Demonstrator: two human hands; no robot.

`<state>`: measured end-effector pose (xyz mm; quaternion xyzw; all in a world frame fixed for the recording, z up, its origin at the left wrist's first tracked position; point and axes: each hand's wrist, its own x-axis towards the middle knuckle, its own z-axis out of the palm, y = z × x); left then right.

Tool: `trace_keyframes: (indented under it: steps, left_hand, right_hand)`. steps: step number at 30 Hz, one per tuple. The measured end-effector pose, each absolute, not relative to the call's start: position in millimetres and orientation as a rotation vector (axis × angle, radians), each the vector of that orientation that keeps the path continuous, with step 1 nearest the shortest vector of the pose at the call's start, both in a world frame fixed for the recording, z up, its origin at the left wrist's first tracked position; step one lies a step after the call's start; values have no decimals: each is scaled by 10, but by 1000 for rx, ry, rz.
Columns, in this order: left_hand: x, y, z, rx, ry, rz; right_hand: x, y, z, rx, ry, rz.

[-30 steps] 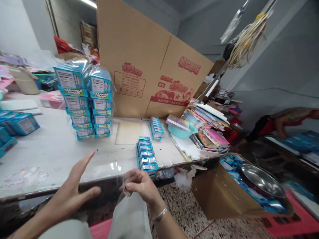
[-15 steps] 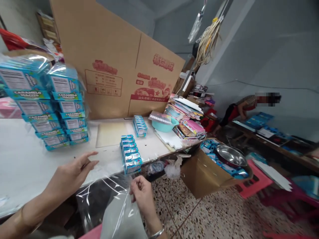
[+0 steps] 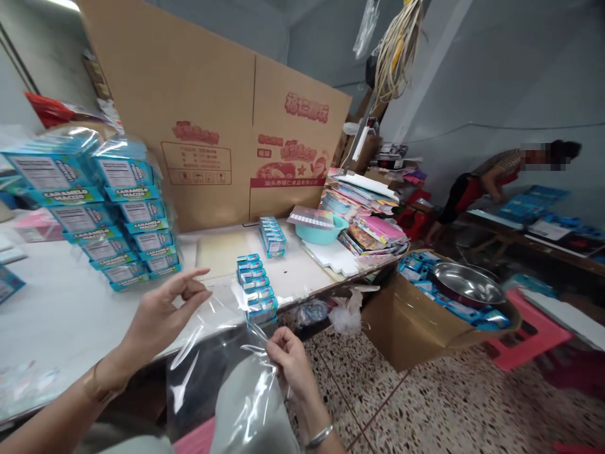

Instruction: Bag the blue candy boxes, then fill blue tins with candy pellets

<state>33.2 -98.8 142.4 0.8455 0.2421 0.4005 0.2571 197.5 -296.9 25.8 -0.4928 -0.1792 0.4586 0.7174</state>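
Note:
A large clear plastic bag (image 3: 250, 403) hangs in front of my lap, below the table's edge. My right hand (image 3: 295, 362) pinches its upper right rim between thumb and fingers. My left hand (image 3: 165, 309) is at the bag's upper left side, index finger and thumb apart; whether the thumb touches the film I cannot tell. Just beyond the bag, at the table edge, stands a row of small blue boxes (image 3: 256, 291). A second blue row (image 3: 273, 238) sits farther back. On the left rise two plastic-wrapped stacks of blue "Caramelo Macizo" boxes (image 3: 144, 211).
A big cardboard sheet (image 3: 203, 126) stands behind the table (image 3: 61, 302). At the back right are a turquoise basin (image 3: 314, 233) and piled printed packaging (image 3: 368, 214). A carton (image 3: 401, 321) holding blue packs and a metal bowl (image 3: 467, 284) stands right. A person (image 3: 501, 170) bends over another table.
My view has shifted, so the table's things sit a little differently. My left hand has come nearer the bag's rim, and the bag's mouth is spread wider. The right hand keeps its pinch.

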Motion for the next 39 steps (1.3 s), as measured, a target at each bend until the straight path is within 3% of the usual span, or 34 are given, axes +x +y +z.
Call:
trace_keyframes:
  steps: [7, 11, 15, 22, 29, 35, 39]
  left_hand:
    - [475, -865, 1690, 1804, 603, 741]
    - [697, -912, 1871, 1480, 570, 650]
    - [790, -960, 1893, 1372, 658, 840]
    - [549, -964, 1696, 1552, 836, 1181]
    - [477, -1277, 1730, 1630, 862, 1400]
    - [467, -1326, 1823, 1391, 597, 1423]
    - [414, -1166, 1786, 1170, 673, 1166]
  right_hand:
    - [2326, -3288, 388, -999, -743, 1347]
    - [2664, -3084, 692, -856, -599, 1071]
    - [2436, -2918, 747, -756, -364, 1117]
    - [1683, -3354, 499, -484, -420, 1307]
    - [1623, -3139, 354, -991, -143, 1044]
    - [1403, -3300, 29, -778, -56, 1346]
    - [1479, -3706, -101, -682, -444, 1565]
